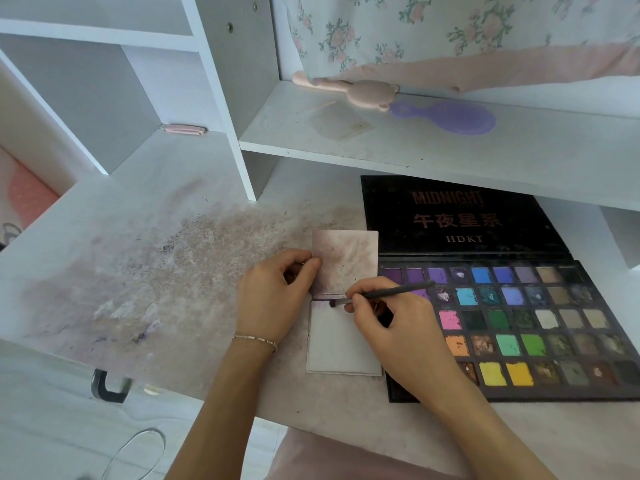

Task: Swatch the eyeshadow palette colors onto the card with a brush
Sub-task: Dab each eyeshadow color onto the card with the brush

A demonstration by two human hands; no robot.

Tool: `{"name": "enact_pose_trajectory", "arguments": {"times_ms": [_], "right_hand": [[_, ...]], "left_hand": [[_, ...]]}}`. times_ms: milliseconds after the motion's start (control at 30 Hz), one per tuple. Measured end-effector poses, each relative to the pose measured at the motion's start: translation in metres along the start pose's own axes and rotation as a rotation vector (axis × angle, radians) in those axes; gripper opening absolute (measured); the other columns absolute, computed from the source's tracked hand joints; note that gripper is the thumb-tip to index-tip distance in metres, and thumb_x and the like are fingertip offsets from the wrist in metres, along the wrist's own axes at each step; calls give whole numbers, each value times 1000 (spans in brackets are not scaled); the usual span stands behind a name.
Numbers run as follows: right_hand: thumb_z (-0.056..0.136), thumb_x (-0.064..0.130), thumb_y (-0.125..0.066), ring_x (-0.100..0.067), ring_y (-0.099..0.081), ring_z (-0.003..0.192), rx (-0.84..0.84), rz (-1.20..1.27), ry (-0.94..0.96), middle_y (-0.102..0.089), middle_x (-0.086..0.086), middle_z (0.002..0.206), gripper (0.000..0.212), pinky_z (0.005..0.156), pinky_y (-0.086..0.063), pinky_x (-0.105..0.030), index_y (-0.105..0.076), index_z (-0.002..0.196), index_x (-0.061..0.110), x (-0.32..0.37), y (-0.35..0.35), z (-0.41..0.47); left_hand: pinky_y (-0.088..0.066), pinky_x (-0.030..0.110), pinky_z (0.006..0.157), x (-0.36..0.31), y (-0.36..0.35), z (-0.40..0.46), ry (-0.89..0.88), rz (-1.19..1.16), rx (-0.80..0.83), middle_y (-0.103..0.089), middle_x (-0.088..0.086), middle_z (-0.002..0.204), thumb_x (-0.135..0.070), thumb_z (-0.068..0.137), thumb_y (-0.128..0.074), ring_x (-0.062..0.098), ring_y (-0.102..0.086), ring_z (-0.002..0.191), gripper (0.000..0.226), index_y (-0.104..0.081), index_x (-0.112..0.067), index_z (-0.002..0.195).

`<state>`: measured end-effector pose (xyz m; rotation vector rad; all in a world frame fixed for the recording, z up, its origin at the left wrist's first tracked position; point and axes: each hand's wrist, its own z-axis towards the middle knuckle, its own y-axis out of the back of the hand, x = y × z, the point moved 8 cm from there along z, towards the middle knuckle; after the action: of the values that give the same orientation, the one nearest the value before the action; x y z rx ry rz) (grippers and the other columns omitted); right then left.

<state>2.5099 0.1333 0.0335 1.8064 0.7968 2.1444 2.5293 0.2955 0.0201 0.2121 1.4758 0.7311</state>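
Purple powder was being laid down at the top left corner of a white card (pixel 341 344), where the tip of a thin dark brush (pixel 381 295) touched the paper beside a faint violet mark. The brush was pinched near its ferrule by the fingers of the right hand (pixel 391 323), its handle slanting up and to the right across the palette's upper rows. The card lay flat on a stained white desk (pixel 138 271), just left of the open eyeshadow palette (pixel 519 327), touching or nearly touching its edge. A second, already smudged card (pixel 346 261) lay directly above the first and was held at its left edge between the thumb and curled fingers of the left hand (pixel 273 296), a thin bracelet (pixel 254 341) showing at the wrist.

The step in hand was judged to be an early swatch, a purple from the top rows; nearly the whole card was seen to be bare, so most of the task appeared to lie ahead. A short stroke across the top edge would be called for next, followed by a return to the pans for a fresh colour, with care needed so that leftover purple was not carried into a lighter shade.

On the shelf behind, a lilac hairbrush (pixel 446 116) and a pink toy (pixel 363 93) were left lying.
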Motion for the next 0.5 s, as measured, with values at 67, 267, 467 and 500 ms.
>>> {"name": "enact_pose_trajectory", "arguments": {"times_ms": [67, 267, 467, 500], "right_hand": [[86, 18, -52, -4, -60, 80, 2, -4, -1, -65, 7, 80, 14, 72, -50, -20, -54, 83, 32, 0, 0, 0], [86, 18, -53, -5, -61, 79, -12, -6, -5, -65, 7, 79, 11, 73, -52, -26, -57, 84, 28, -1, 0, 1], [86, 18, -52, -6, -61, 80, 3, -1, -1, -65, 6, 80, 13, 74, -52, -26, -55, 82, 30, 0, 0, 0], [86, 18, -52, -6, -61, 79, -3, -2, 1, -65, 5, 80, 13, 74, -52, -26, -55, 82, 30, 0, 0, 0]], "left_hand": [[-50, 27, 68, 0, 0, 0, -1, 5, -2, -68, -10, 74, -28, 81, -64, 6, -61, 70, 8, -71, -24, 82], [-48, 23, 66, 0, -1, 1, 1, -3, -5, -65, -13, 70, -27, 81, -64, 4, -60, 68, 6, -70, -25, 81], [-49, 25, 65, -1, -1, 0, -14, -5, -5, -66, -13, 70, -27, 81, -64, 5, -61, 68, 6, -70, -26, 79], [-49, 26, 65, 0, 0, 0, -13, -7, -5, -66, -13, 70, -27, 81, -64, 5, -61, 68, 6, -70, -26, 79]]}}
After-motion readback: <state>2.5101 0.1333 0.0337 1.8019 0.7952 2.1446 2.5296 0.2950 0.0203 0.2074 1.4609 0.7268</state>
